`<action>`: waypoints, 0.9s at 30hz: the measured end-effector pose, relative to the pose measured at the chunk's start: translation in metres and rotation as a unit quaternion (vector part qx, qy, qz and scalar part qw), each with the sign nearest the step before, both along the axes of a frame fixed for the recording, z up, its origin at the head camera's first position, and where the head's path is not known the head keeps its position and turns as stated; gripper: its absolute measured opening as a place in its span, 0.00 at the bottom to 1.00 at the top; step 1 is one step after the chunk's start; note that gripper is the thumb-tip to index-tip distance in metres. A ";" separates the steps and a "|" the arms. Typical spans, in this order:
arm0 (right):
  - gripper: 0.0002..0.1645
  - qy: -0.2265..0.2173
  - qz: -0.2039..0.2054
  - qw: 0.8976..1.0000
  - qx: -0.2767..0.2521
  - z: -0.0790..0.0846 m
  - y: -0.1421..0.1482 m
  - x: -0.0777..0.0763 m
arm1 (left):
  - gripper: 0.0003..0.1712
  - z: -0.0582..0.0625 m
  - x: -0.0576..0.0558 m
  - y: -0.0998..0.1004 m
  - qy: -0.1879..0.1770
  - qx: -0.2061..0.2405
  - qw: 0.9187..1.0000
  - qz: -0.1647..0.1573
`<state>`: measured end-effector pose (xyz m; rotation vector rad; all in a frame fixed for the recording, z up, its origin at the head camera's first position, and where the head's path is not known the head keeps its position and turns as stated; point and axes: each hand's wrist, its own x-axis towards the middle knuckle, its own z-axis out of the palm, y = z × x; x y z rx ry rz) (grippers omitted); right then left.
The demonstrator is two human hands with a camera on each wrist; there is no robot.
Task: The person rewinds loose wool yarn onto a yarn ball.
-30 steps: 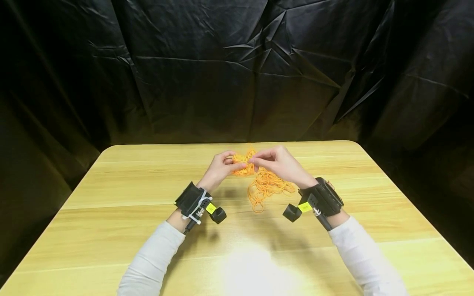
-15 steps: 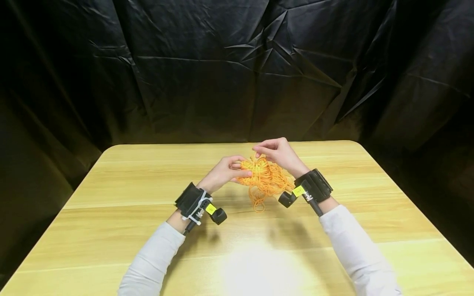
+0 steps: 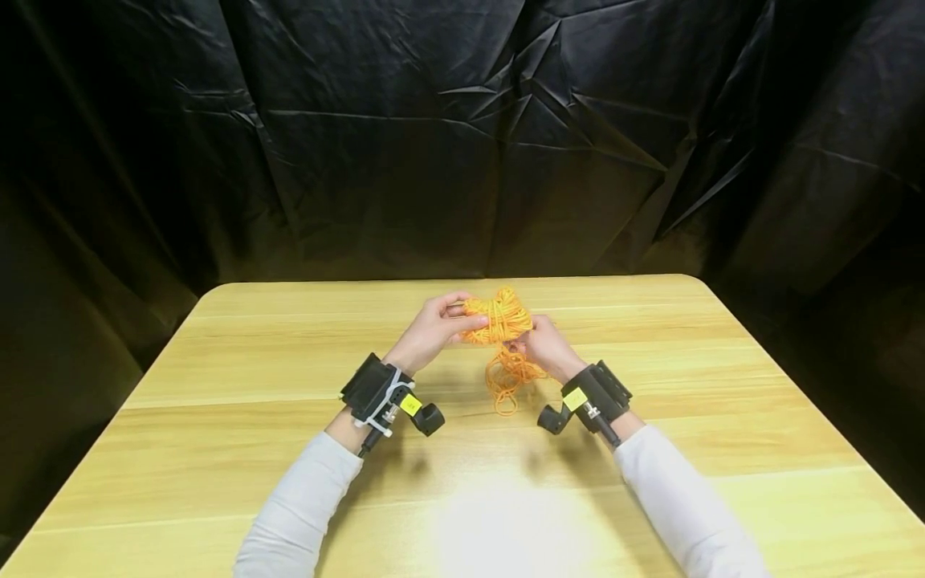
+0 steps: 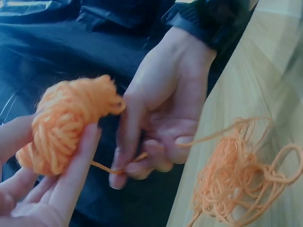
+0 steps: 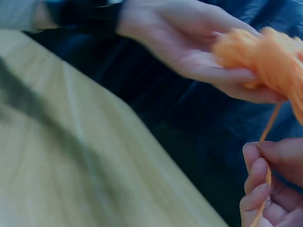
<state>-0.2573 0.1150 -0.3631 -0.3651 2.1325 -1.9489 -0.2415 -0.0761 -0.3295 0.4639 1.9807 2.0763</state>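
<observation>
An orange yarn bundle (image 3: 502, 316), wound round its middle, is held above the table by my left hand (image 3: 432, 327), thumb on the near side and fingers behind. In the left wrist view the same yarn bundle (image 4: 64, 125) sits between thumb and fingers. My right hand (image 3: 548, 350) is just right of and below the bundle. Its thumb and curled fingers pinch a yarn strand (image 5: 270, 127) running down from the bundle, as the right wrist view shows. From that hand the strand leads on to a loose yarn heap (image 4: 232, 177) on the table.
The pale wooden table (image 3: 289, 449) has rounded far corners. Behind it hangs a creased black curtain (image 3: 361, 177). Each wrist wears a black band with a small camera, the left camera (image 3: 431, 419) and right camera (image 3: 552, 419) jutting inward over the table.
My right hand rose above the bundle, then came down to its lower right with the strand. The left hand tipped the bundle rightward and lifted it back, still gripping it.
</observation>
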 end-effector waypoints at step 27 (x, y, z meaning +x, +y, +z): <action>0.10 0.230 0.081 0.937 0.252 0.060 0.001 0.040 | 0.19 -0.008 -0.004 0.003 0.028 -0.068 0.993 0.088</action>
